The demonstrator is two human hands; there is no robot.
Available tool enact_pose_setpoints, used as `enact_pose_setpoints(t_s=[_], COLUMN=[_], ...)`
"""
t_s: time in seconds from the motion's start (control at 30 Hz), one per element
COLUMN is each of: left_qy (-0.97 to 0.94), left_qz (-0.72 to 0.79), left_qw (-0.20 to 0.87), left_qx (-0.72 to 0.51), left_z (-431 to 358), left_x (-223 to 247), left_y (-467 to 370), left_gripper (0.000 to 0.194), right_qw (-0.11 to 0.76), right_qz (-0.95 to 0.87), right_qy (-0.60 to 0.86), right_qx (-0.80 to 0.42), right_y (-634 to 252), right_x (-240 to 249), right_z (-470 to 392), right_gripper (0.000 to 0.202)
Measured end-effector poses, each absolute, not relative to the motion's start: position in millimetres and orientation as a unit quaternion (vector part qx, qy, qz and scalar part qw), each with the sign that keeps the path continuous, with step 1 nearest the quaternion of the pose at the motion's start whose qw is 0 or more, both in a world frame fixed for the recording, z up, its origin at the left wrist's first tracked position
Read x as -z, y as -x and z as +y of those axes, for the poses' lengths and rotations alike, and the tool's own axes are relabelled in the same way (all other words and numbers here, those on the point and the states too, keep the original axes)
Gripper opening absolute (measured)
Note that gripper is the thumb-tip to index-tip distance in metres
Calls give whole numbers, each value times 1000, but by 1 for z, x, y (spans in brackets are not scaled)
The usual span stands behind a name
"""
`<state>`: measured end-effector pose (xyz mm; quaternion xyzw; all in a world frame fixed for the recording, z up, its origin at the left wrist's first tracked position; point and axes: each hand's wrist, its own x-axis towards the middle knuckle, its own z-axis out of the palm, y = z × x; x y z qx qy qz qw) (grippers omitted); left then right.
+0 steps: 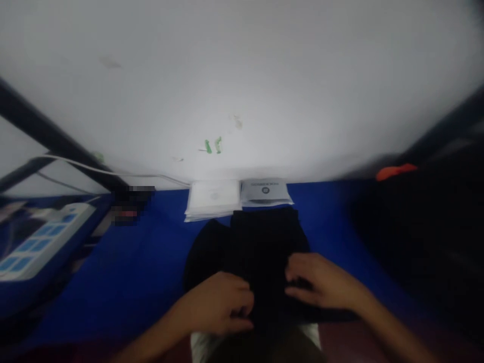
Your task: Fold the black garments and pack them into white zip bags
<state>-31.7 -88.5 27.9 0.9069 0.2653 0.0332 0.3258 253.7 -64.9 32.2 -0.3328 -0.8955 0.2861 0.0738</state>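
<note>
A folded black garment [266, 242] lies on the blue tabletop in front of me; its exact kind is lost in the dark. My left hand [221, 302] is at its lower left, with fingers curled in and closed on the cloth. On the right side, my right hand [321, 282] has its thumb and bent fingers closed on the same black cloth. Some blur and the dark fabric hide the fingertips. Just beyond the garment lie a stack of white plastic packing bags [214, 199] and a grey printed bag [266, 191].
A white power strip with blue sockets [45, 242] is at the left. A pale cable [113, 172] runs along the white wall [242, 75]. Dark frame bars [56, 133] rise at the left. A large black heap [423, 227] with an orange piece [397, 171] fills the right.
</note>
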Motion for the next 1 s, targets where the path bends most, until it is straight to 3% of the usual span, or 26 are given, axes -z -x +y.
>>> enact_pose_setpoints(t_s=[0.2, 0.47, 0.9, 1.0], left_qy=[-889, -881, -896, -905], left_qz=[394, 419, 404, 398], left_qw=[223, 198, 154, 118], left_qx=[-67, -94, -99, -96], left_z=[-121, -132, -136, -137], left_x=[-4, -3, -2, 8], left_y=[76, 103, 110, 114], left_gripper=[23, 29, 9, 12], right_qw=[16, 95, 144, 155], right_qz=[-871, -860, -805, -800], right_qy=[410, 401, 445, 456], right_qx=[-269, -302, -364, -358], right_y=[-283, -307, -318, -320], right_x=[-18, -13, -10, -6], right_z=[-103, -112, -106, -105], right_gripper=[19, 14, 10, 9])
